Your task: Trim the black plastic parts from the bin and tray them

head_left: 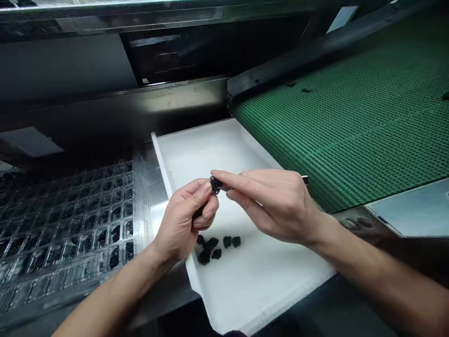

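My left hand (pixel 187 220) pinches a small black part (pixel 214 184) between thumb and forefinger, above a white tray (pixel 196 150). My right hand (pixel 270 201) meets it from the right and grips a thin tool (pixel 304 179), whose tip touches the part; the tool's dark end sticks out behind the knuckles. Several more small black parts (pixel 215 247) lie loose in the tray just below my left hand.
A clear plastic blister tray (pixel 66 220) with many pockets holding black parts lies to the left. A green mesh conveyor belt (pixel 351 117) slopes down to the white tray from the right. Dark machine housing (pixel 105 61) runs along the back.
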`<state>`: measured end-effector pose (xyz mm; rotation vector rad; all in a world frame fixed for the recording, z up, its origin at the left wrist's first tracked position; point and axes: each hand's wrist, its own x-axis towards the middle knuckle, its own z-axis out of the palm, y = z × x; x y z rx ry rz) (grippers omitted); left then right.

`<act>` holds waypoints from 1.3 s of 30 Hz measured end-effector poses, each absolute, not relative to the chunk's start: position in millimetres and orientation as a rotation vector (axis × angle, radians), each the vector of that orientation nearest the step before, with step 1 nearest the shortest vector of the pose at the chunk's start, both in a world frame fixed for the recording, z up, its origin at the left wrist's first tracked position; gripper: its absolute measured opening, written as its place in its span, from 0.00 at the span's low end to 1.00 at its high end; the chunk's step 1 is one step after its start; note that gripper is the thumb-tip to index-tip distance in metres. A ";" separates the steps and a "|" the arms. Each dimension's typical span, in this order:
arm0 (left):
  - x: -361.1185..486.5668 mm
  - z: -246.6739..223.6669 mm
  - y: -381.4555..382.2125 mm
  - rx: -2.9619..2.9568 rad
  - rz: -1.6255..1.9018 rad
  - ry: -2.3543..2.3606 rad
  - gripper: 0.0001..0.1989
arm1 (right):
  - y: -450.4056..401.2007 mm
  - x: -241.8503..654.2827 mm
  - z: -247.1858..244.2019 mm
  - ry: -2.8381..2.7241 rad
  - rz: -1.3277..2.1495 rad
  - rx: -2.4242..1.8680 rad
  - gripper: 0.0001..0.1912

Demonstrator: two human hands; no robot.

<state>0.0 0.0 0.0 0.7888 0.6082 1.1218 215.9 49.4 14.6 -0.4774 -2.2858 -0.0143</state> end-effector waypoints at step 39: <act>-0.1 0.8 1.4 0.795 1.114 0.634 0.14 | 45.0 221.6 22.5 -2.096 0.121 -0.670 0.19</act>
